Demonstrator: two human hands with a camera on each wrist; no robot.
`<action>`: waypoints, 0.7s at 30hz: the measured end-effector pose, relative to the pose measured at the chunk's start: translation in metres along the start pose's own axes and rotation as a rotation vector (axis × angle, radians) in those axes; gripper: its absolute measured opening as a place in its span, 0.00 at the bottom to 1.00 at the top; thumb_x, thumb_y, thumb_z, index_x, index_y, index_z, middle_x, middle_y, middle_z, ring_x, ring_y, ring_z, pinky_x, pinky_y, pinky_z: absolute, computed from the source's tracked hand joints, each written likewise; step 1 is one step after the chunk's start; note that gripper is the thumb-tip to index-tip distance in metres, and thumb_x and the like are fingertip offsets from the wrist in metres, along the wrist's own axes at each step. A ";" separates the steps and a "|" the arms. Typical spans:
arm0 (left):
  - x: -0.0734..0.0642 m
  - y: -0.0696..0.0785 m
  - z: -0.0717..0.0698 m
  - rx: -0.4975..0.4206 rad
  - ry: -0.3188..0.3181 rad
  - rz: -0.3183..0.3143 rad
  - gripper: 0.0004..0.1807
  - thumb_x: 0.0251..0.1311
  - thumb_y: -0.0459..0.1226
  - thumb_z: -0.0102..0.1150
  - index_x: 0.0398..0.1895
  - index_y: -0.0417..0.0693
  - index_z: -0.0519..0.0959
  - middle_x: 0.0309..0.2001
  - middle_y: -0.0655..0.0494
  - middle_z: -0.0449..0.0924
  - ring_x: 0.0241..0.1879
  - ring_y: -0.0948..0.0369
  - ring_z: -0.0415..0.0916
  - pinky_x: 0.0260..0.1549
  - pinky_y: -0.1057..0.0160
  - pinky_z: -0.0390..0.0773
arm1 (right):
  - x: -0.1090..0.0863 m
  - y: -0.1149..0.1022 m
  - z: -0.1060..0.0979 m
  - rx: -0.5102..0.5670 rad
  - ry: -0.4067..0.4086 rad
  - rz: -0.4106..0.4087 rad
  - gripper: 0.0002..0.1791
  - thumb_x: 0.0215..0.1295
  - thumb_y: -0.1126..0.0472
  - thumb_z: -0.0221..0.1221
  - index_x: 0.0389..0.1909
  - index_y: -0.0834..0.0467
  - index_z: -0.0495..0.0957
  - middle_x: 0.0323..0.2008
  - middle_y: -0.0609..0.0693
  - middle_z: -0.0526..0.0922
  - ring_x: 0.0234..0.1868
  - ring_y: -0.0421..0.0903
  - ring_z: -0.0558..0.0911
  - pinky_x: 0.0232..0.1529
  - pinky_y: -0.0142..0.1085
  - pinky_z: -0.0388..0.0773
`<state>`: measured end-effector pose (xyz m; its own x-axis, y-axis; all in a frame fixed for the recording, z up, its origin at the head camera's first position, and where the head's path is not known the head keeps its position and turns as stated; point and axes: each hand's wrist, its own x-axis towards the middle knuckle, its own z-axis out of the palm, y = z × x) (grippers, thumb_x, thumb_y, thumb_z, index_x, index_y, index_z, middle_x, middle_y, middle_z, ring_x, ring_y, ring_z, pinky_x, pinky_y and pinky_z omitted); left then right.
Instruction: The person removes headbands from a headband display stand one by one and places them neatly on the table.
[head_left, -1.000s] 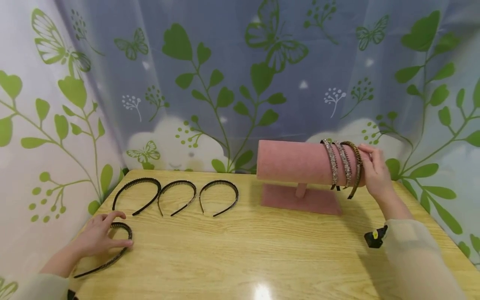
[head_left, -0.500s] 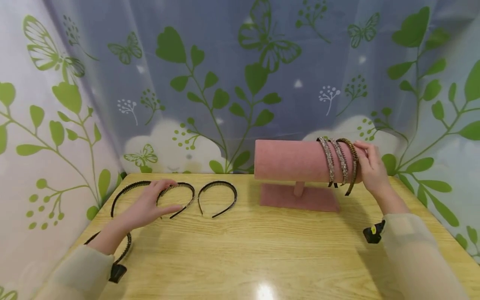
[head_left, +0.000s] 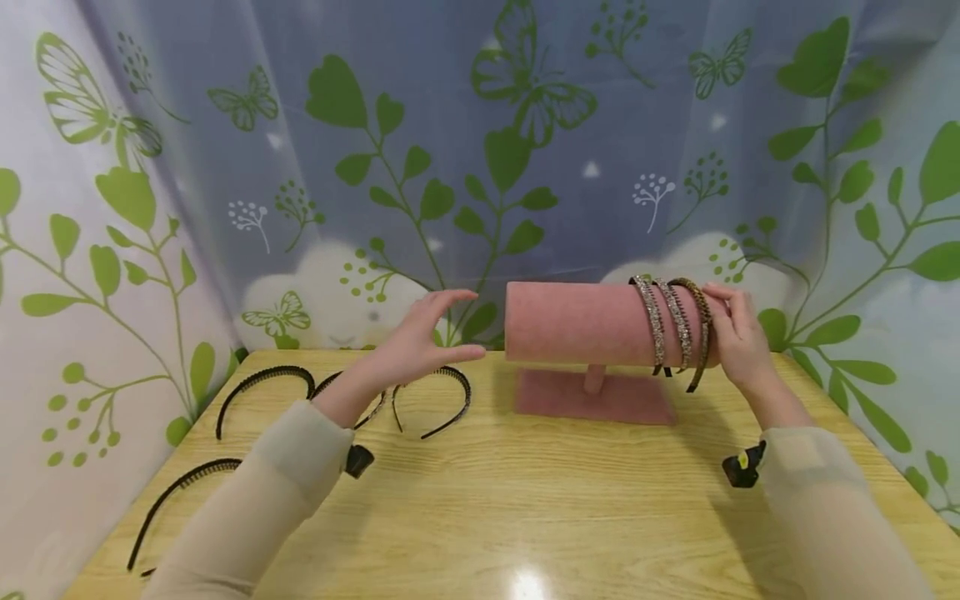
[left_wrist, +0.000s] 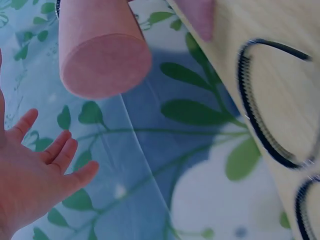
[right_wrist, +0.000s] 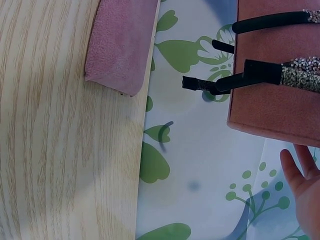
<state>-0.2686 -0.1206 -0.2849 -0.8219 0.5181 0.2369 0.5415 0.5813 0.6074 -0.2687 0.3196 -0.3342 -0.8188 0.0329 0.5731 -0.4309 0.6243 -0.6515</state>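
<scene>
A pink padded cylinder [head_left: 577, 323] lies level on its stand. Two glittery silver headbands, one at the left [head_left: 652, 325] and one beside it [head_left: 678, 325], hang round its right part, with a gold-patterned headband [head_left: 704, 333] nearest that end. My left hand [head_left: 408, 343] is in the air just left of the cylinder's free end, thumb and fingers spread, holding nothing; the left wrist view shows its palm [left_wrist: 40, 175] apart from the cylinder [left_wrist: 105, 65]. At the right end, my right hand [head_left: 744, 346] touches the cylinder, fingers fairly straight [right_wrist: 295, 170].
Several black toothed headbands lie on the wooden table at left: one far left [head_left: 281, 369], one by the middle [head_left: 467, 392], one in front [head_left: 161, 496]. My left sleeve partly covers some. The stand's pink base [head_left: 551, 398] rests near the back edge. A patterned curtain [head_left: 420, 167] closes in the sides and back.
My left hand has left the front-left headband, passed over the back row and come up to the cylinder's left end. My right hand has stayed at the right end.
</scene>
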 end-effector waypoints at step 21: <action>0.118 0.081 0.064 -0.116 -0.067 0.103 0.39 0.60 0.59 0.61 0.72 0.64 0.58 0.70 0.59 0.54 0.70 0.62 0.51 0.66 0.51 0.56 | 0.000 0.001 -0.001 0.003 0.001 0.002 0.23 0.79 0.56 0.36 0.63 0.69 0.61 0.64 0.70 0.59 0.67 0.69 0.58 0.68 0.57 0.49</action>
<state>-0.3107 0.0273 -0.2561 -0.7471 0.6145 0.2536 0.5953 0.4488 0.6665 -0.2685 0.3210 -0.3342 -0.8195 0.0351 0.5720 -0.4302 0.6216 -0.6547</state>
